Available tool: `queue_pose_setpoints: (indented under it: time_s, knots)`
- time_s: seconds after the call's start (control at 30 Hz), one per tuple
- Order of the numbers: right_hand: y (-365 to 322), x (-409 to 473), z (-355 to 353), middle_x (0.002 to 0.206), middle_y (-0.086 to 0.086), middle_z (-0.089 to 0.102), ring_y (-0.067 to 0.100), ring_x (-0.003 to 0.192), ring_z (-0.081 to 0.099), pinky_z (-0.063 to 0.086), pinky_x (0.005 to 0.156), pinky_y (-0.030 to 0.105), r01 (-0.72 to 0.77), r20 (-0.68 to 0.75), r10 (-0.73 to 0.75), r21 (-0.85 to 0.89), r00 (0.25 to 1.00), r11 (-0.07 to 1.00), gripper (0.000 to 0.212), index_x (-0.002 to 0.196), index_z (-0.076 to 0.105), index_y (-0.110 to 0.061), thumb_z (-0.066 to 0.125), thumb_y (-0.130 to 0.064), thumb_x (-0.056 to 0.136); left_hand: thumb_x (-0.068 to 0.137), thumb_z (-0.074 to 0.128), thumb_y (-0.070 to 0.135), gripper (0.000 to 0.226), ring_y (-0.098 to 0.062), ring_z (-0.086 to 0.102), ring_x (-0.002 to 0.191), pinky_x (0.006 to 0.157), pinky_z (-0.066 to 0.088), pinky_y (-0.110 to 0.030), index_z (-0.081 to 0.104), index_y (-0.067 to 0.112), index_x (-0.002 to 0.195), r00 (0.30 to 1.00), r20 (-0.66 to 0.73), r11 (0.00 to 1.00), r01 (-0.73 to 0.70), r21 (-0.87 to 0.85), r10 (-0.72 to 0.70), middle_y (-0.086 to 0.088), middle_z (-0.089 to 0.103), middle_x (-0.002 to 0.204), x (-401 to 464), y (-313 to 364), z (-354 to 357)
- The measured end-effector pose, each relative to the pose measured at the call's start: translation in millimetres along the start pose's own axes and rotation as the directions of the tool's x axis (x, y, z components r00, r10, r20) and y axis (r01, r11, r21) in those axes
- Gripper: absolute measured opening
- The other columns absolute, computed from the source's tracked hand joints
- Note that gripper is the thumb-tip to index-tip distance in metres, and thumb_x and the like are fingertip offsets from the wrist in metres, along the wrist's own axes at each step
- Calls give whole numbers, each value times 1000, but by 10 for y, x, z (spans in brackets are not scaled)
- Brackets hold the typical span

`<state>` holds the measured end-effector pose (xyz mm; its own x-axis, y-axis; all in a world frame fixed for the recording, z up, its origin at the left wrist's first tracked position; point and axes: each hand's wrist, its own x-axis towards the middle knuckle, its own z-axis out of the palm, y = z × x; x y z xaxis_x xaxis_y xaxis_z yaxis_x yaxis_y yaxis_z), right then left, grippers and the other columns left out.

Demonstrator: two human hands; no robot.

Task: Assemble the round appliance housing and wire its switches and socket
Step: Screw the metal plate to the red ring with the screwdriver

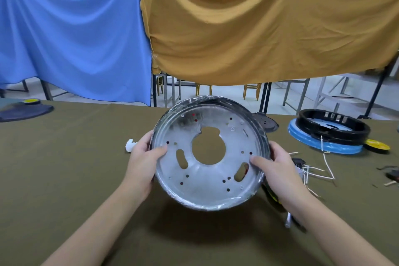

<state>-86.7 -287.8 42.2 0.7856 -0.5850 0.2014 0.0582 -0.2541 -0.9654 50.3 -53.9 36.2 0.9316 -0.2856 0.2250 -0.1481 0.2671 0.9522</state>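
Both hands, left hand (144,156) and right hand (273,164), gripped opposite rims of the round perforated silver metal housing plate (207,170), tilted toward the person.

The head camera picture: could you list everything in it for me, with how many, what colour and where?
round metal housing: one, silvery, film-wrapped, held up at centre
table: one, olive cloth cover, across the foreground
white scrap: one, on the table beside the left hand
black ring: one, on the blue disc, right
blue disc: one, right
yellow cap: one, beside the blue disc
white wires: several, on the table, right
dark plate: one, behind the housing
dark flat piece: one, yellow cap on it, far left
blue cloth: one, hanging, left
mustard cloth: one, hanging, right
hands: left hand, right hand, gripping the housing's rim
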Motion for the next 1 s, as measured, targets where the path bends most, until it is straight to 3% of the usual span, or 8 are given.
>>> queue_pose_setpoints:
  time_s: [0.2,0.33,0.47,0.53,0.67,0.77,0.87,1.0]
  knots:
    - [60,13,-98,91,-17,72,1,80,68,49,59,12,118,-78,-121,-32,990,992,20,106,62,-34,60,-19,93,88,63,-4,61,-16,70,102,76,60,-29,59,46,124,983,151,991,-119,59,109,8,72,113,-2,-79,31]
    - [49,59,-142,82,-13,69,8,74,67,46,55,17,80,-134,-96,-120,986,990,7,95,61,-29,63,-31,89,73,76,1,85,-16,67,111,80,59,-29,46,54,132,943,329,994,-82,77,53,7,67,125,17,-79,4]
    - [-129,178,-274,77,9,66,28,66,61,43,59,32,-16,-129,-12,-211,992,977,53,88,60,-6,63,-58,83,70,77,-3,97,-18,63,118,83,58,-30,39,56,137,879,477,989,-68,128,-1,7,62,132,25,-66,-37]
    - [-268,280,-360,69,9,60,25,61,55,39,57,30,-48,-155,5,-272,988,961,59,76,57,-6,62,-64,80,71,78,-3,99,-19,63,119,86,57,-32,37,59,136,866,500,986,-71,148,-13,8,61,132,26,-64,-46]
    - [-480,449,-365,76,17,58,23,66,52,39,62,35,-18,-142,-33,-344,989,939,49,75,48,-13,70,-57,78,69,80,1,103,-15,63,118,83,57,-27,34,67,132,857,515,980,-86,179,-19,12,61,132,35,-53,-60]
    - [-519,492,-293,68,9,51,23,61,47,34,58,33,20,-120,-81,-440,989,898,50,71,45,-12,73,-53,78,70,77,0,104,-13,62,119,83,57,-26,32,72,130,848,530,974,-97,207,-28,16,59,133,37,-45,-69]
    - [-506,531,-253,83,16,69,37,75,65,50,67,41,40,-65,-65,-330,996,943,44,87,60,1,74,-41,83,72,74,-2,104,-15,63,117,83,57,-27,31,69,133,845,534,971,-90,220,-42,13,60,132,47,-43,-82]
    - [-454,536,-305,93,14,73,36,88,71,55,84,51,28,16,-26,-188,1000,982,26,93,63,-7,68,-32,91,71,75,-1,104,-13,62,118,83,57,-28,30,68,135,847,530,969,-97,228,-40,15,59,133,45,-35,-80]
